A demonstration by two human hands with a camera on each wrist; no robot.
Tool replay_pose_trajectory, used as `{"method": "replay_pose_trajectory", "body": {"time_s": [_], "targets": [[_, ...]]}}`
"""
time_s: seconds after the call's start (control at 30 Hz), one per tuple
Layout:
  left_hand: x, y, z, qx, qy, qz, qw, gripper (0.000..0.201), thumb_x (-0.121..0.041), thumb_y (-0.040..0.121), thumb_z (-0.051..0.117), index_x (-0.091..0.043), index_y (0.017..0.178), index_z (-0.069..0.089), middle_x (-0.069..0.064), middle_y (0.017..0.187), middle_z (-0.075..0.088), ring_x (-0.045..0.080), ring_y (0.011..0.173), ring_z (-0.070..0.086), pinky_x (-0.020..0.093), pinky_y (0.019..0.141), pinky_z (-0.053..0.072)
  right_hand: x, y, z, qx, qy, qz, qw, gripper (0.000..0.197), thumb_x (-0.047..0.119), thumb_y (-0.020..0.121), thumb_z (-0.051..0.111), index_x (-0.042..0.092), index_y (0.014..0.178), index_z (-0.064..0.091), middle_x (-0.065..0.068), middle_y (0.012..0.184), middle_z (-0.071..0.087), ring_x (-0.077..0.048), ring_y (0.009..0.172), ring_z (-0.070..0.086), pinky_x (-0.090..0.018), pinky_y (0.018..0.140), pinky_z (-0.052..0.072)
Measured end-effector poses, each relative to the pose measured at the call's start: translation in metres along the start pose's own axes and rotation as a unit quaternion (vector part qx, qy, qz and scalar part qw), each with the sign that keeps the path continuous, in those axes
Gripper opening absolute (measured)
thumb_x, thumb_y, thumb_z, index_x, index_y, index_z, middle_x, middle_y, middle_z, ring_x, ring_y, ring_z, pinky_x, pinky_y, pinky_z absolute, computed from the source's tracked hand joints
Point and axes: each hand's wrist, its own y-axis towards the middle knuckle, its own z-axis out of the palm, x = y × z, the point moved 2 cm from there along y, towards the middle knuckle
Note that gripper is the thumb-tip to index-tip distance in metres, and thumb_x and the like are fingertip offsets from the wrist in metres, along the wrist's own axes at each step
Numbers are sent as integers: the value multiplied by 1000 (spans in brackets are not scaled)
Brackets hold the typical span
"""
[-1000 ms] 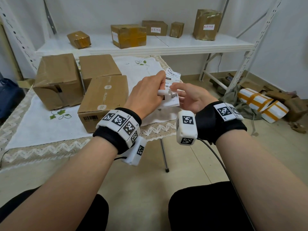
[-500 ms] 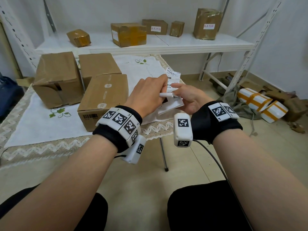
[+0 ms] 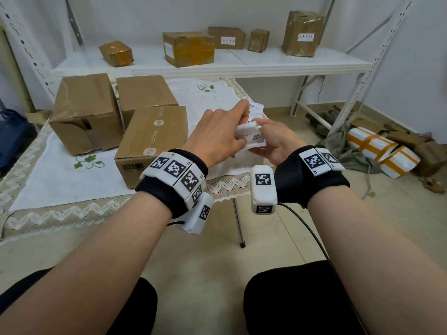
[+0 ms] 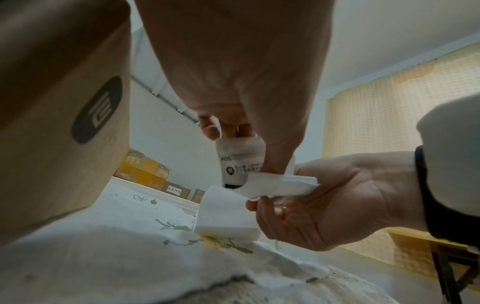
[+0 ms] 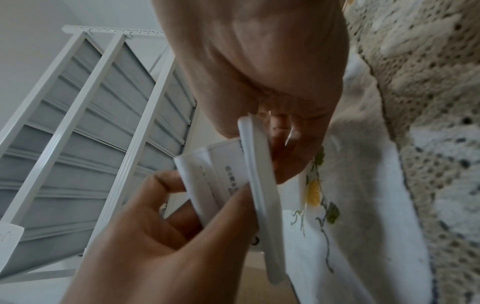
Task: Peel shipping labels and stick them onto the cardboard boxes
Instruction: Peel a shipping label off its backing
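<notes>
Pinching the label between both hands, above the table edge.

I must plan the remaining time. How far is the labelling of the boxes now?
Done: two boxes on the shelf already show white labels. In hand: the left hand and right hand both pinch a label strip over the table edge, mid-peel. Left: the three boxes on the table show no shipping label on their visible faces.
</notes>
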Motion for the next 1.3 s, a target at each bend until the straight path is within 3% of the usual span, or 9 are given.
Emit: {"method": "replay_pose_trajectory", "body": {"time_s": [0.17, 0.3, 0.4, 0.63, 0.87, 0.97, 1.07, 1.2, 1.3], "targets": [[0, 0, 0, 11, -18, -1, 1000, 39, -25, 81, 72, -22, 114, 51, -6, 79, 66, 24, 78, 55, 37, 80, 34, 2, 1, 0, 36, 15, -5, 999, 45, -11, 95, 52, 16, 129, 63, -18, 119, 72, -28, 91, 69, -38, 68, 60], [-1, 0, 0, 7, 9, 7, 1000, 12, -32, 83, 71, -27, 94, 68, -15, 66, 51, 15, 75, 49, 34, 83, 30, 1, 3, 0, 43, -4, -3, 999, 49, -11, 88, 63, 16, 130, 66, -17, 121, 72, -30, 101, 71, -36, 69, 60], [-2, -1, 0, 7, 17, 7, 1000, 8, -30, 82, 71, -26, 89, 73, -19, 64, 45, 13, 74, 47, 32, 82, 26, 1, 2, 1, 43, -7, -6, 999, 52, -11, 86, 64, 16, 131, 67, -17, 122, 72, -30, 109, 71, -35, 68, 60], [-4, 0, 0, 7, 21, 14, 1000, 9, -30, 86, 72, -32, 95, 75, -14, 83, 57, 11, 80, 47, 33, 87, 28, 2, 3, -2, 50, -4, 1, 999, 45, -9, 92, 60, 18, 128, 65, -15, 114, 73, -23, 88, 68, -31, 61, 57], [0, 0, 0, -4, -3, 12, 1000, 13, -25, 85, 75, -28, 98, 77, -13, 76, 54, 12, 76, 47, 33, 82, 28, 4, 2, -6, 44, 27, 4, 999, 41, -12, 91, 60, 20, 115, 63, -14, 100, 69, -25, 83, 67, -37, 71, 60], [0, -1, 0, -11, -6, 1, 1000, 15, -23, 86, 74, -29, 100, 76, -14, 74, 51, 11, 78, 47, 34, 85, 30, 3, 1, -6, 41, 39, 3, 998, 43, -13, 90, 61, 18, 119, 62, -11, 95, 69, -23, 79, 66, -39, 76, 60], [2, -2, -1, -29, -3, -11, 1000, 11, -28, 90, 72, -29, 100, 74, -13, 79, 52, 10, 79, 46, 36, 89, 33, 4, -2, -4, 34, 56, -8, 998, 39, -9, 90, 64, 15, 120, 62, -9, 90, 69, -20, 72, 65, -35, 68, 60], [4, -2, -2, -37, 9, -27, 999, 10, -28, 89, 70, -29, 98, 74, -12, 75, 49, 13, 78, 44, 33, 80, 30, 8, -7, -4, 54, 42, 0, 998, 31, 1, 89, 68, 11, 119, 65, -10, 92, 69, -22, 76, 68, -28, 60, 59], [7, -1, -2, -49, 13, -40, 998, 10, -27, 87, 72, -29, 97, 74, -13, 72, 51, 14, 77, 46, 32, 78, 29, 11, -15, -4, 88, 13, 13, 996, 15, 4, 93, 61, 10, 107, 63, -3, 72, 70, -16, 61, 69, -23, 54, 56]]}}
